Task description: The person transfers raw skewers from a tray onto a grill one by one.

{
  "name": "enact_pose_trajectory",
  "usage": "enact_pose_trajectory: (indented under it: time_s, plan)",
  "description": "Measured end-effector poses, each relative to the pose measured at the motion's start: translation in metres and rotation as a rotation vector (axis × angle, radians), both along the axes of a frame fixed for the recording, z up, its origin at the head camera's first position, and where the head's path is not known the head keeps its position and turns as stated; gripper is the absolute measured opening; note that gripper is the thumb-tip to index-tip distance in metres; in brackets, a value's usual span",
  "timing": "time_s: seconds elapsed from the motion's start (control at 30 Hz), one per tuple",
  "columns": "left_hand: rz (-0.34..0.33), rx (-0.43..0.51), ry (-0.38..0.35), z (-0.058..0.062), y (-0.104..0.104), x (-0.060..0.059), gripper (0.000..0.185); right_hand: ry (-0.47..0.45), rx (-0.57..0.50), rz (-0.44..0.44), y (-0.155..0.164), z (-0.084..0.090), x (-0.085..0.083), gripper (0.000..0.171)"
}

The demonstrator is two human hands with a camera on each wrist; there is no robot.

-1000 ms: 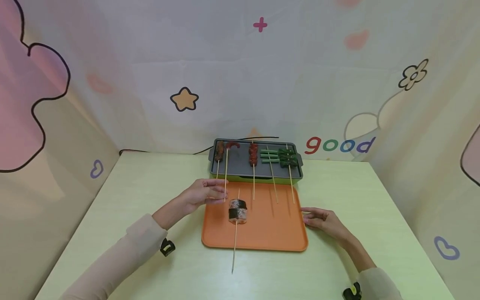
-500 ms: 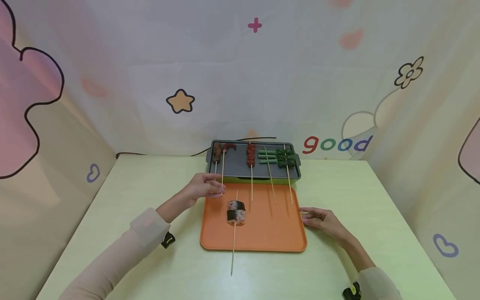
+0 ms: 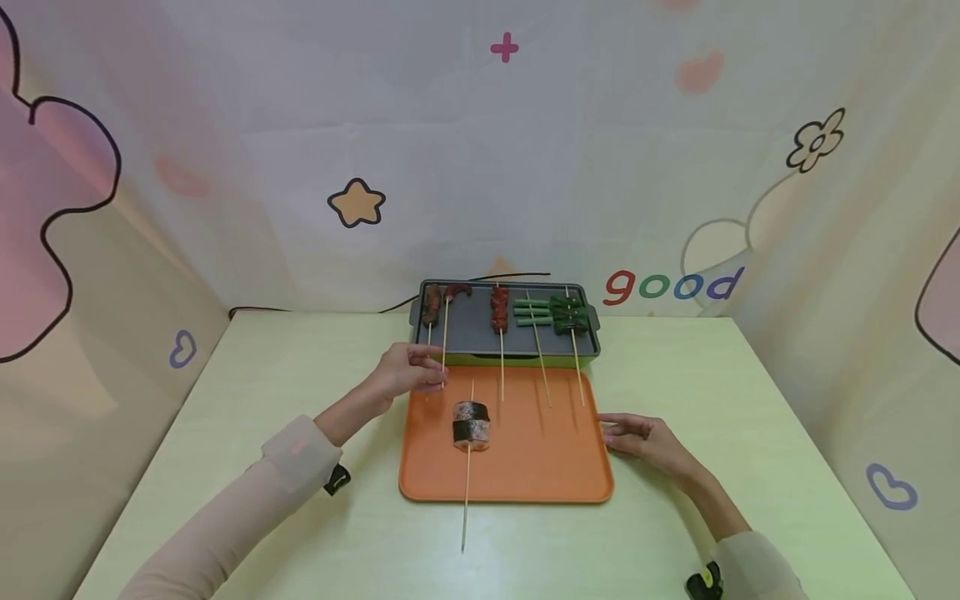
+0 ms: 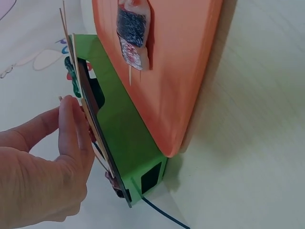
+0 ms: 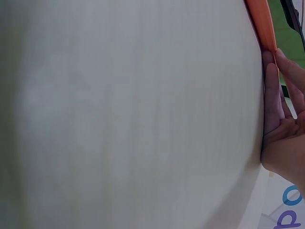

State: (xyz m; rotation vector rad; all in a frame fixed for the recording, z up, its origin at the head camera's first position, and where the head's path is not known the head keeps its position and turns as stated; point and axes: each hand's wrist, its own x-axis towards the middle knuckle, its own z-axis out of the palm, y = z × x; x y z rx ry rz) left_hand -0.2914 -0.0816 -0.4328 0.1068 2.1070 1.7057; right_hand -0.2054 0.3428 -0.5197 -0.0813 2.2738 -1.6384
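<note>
Five skewers lie w/ food ends on grill [image 3: 480, 329], sticks overhanging tray [image 3: 525, 475]. L hand [image 3: 405, 377] pinches stick of 2nd skewer [image 3: 445, 333] from left. R hand [image 3: 645, 437] relaxed, fingertips touching tray edge. Sixth skewer [image 3: 470, 433], seaweed-wrapped roll, on tray, not yet on grill.
</note>
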Motion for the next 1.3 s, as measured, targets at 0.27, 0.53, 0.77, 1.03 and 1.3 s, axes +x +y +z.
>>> enact_pose_trajectory:
  time_s: [0.27, 0.53, 0.77, 1.03, 1.3]
  plan:
    - [0.028, -0.034, 0.048, 0.001, 0.0, 0.006, 0.049, 0.011, 0.0, 0.01, 0.0, 0.001, -0.001, 0.047]
    - [0.047, -0.097, 0.16, -0.007, -0.001, 0.009, 0.044, 0.008, -0.008, 0.013, -0.001, -0.003, -0.002, 0.046]
    - [0.0, -0.11, 0.224, -0.007, -0.012, 0.02, 0.038, -0.004, -0.015, 0.006, -0.003, -0.003, -0.001, 0.044]
    - [-0.161, -0.044, 0.135, -0.016, -0.024, 0.057, 0.037, -0.008, -0.012, 0.011, -0.002, -0.002, 0.0, 0.045]
    - [-0.248, -0.018, 0.063, -0.034, -0.031, 0.089, 0.038, -0.001, 0.003, 0.013, -0.001, 0.0, -0.001, 0.045]
